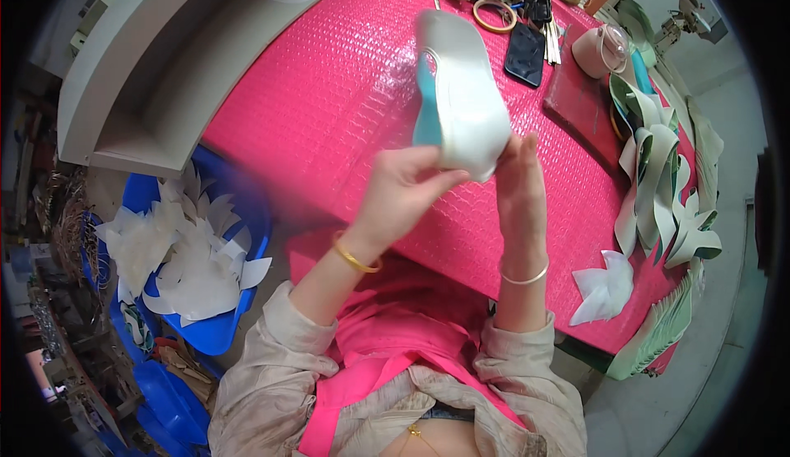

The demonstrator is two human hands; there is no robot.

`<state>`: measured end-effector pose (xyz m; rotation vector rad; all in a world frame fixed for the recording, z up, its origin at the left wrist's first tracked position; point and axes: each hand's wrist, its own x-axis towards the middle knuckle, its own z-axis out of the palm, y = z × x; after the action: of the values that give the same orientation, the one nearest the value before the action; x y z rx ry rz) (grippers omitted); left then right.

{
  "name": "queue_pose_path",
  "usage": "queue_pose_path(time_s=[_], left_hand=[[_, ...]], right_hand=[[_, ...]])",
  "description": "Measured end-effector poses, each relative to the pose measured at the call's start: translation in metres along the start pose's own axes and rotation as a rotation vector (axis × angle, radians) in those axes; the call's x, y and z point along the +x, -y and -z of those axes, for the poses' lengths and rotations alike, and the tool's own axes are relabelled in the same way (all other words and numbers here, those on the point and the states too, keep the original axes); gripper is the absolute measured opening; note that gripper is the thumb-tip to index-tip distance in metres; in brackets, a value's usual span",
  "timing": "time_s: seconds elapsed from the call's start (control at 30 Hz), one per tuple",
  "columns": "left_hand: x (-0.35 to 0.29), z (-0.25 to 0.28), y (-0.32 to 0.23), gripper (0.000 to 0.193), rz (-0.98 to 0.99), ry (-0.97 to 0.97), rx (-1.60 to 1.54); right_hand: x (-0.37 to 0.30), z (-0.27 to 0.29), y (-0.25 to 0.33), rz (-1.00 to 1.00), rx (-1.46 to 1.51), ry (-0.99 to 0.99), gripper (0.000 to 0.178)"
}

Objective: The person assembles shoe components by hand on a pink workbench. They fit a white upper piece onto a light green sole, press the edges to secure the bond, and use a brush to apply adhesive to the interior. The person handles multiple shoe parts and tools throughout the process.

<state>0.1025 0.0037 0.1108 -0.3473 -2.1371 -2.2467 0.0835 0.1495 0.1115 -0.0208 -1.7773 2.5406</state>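
Note:
A white shoe upper (pixel 473 115) with a teal lining is held up over the pink-covered table (pixel 329 86). Its long curved end points away from me and is slightly blurred. My left hand (pixel 399 193) pinches its near lower edge between thumb and fingers. At the near right edge, my right hand (pixel 521 181) grips it with thumb and fingertips, the palm turned inward. Part of the right fingers is hidden, so their exact hold is hard to see.
Several white and green uppers (pixel 654 160) are heaped at the right, near a white cut piece (pixel 605 286) and a fanned pale green stack (pixel 658 333). A phone (pixel 525 53), tape roll (pixel 494 16) and pink tub (pixel 598 51) lie farther back. A blue basin (pixel 214 333) holds white pieces.

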Motion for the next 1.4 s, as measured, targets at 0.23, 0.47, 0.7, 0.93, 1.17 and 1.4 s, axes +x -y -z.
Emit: queue_pose_path(time_s=[0.23,0.47,0.7,0.93,1.17,1.4], left_hand=[[-0.012,-0.046,0.038,0.008,-0.245,-0.128,0.213],[-0.016,-0.046,0.035,0.013,-0.070,-0.118,0.017],[0.012,0.003,0.012,0.034,0.232,0.036,-0.657],[0.010,0.029,-0.009,0.023,0.051,0.110,-0.049],[0.023,0.038,0.013,0.033,-0.028,-0.218,0.791],[0.016,0.043,0.058,0.092,0.089,-0.410,0.162]], right_hand=[[0.029,0.020,-0.016,-0.177,-0.115,-0.158,0.051],[0.036,0.018,-0.030,-0.175,-0.176,-0.122,0.064],[0.016,0.033,-0.019,-0.162,-0.125,0.436,0.041],[0.022,0.016,-0.004,-0.199,0.030,0.557,0.038],[0.043,-0.022,-0.043,0.319,-0.646,0.201,0.022],[0.024,-0.058,-0.074,0.491,-0.838,0.575,0.026]])
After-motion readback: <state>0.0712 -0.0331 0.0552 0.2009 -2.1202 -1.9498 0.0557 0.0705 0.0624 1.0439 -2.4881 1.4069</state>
